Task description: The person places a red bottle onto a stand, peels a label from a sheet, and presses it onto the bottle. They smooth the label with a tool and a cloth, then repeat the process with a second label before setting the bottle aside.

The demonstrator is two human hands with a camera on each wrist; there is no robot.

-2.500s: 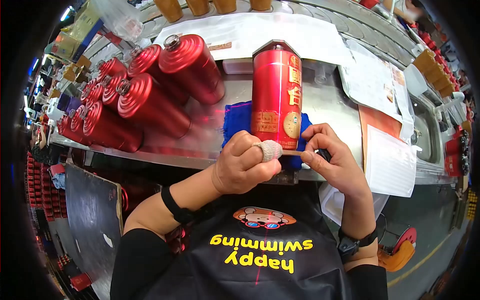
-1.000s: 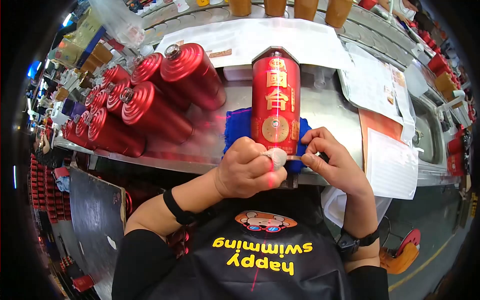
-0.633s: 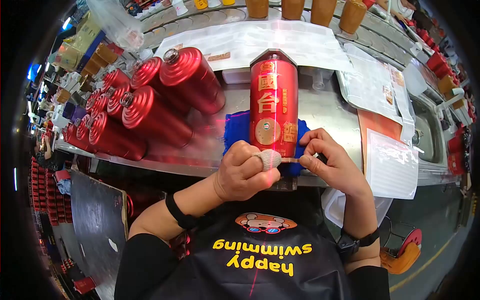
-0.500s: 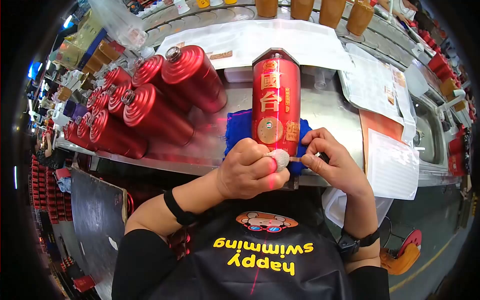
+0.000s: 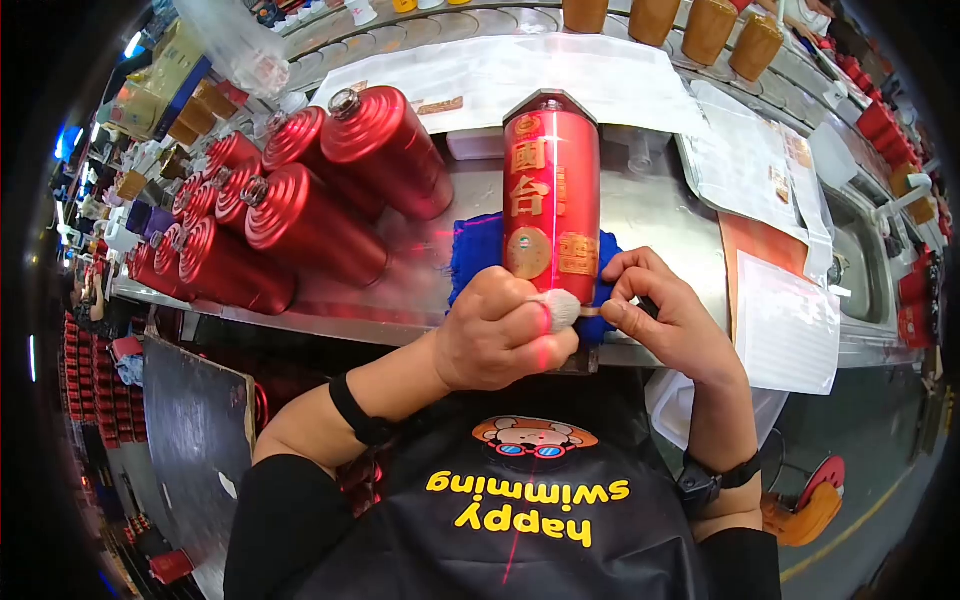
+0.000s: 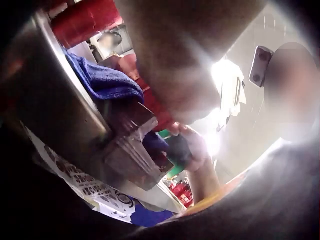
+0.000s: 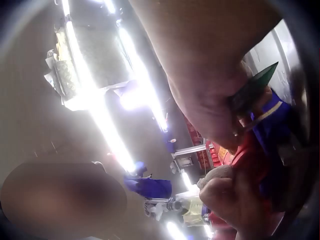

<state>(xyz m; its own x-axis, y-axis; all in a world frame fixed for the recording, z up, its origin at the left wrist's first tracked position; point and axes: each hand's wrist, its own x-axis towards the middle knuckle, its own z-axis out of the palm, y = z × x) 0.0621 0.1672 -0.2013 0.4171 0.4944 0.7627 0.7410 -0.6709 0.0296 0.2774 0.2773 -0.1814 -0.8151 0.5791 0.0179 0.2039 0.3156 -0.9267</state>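
Note:
A red bottle (image 5: 552, 200) with gold characters lies over a blue cloth (image 5: 478, 255), its neck end away from the person. At its near end is the left hand (image 5: 500, 335), fingers curled against the bottle, one digit wrapped in whitish material. The right hand (image 5: 675, 320) pinches a thin tan strip (image 5: 590, 312) between thumb and forefinger beside the bottle's base. The strip's other end disappears behind the wrapped digit. A pointed dark green piece (image 7: 255, 89) sticks out from the right hand in the right wrist view; its held part is hidden.
Several red bottles (image 5: 310, 230) stand to the left on the metal table (image 5: 340, 315). White sheets (image 5: 500, 80) lie behind, with brown jars (image 5: 710, 32) beyond them. Papers (image 5: 785, 320) and a sink (image 5: 860, 270) are at the right; a dark board (image 5: 195, 420) is lower left.
The bottle has turned, its gold characters shifting from the right side to the left of its visible face. The brown jars behind have moved right. Both hands remain near the base.

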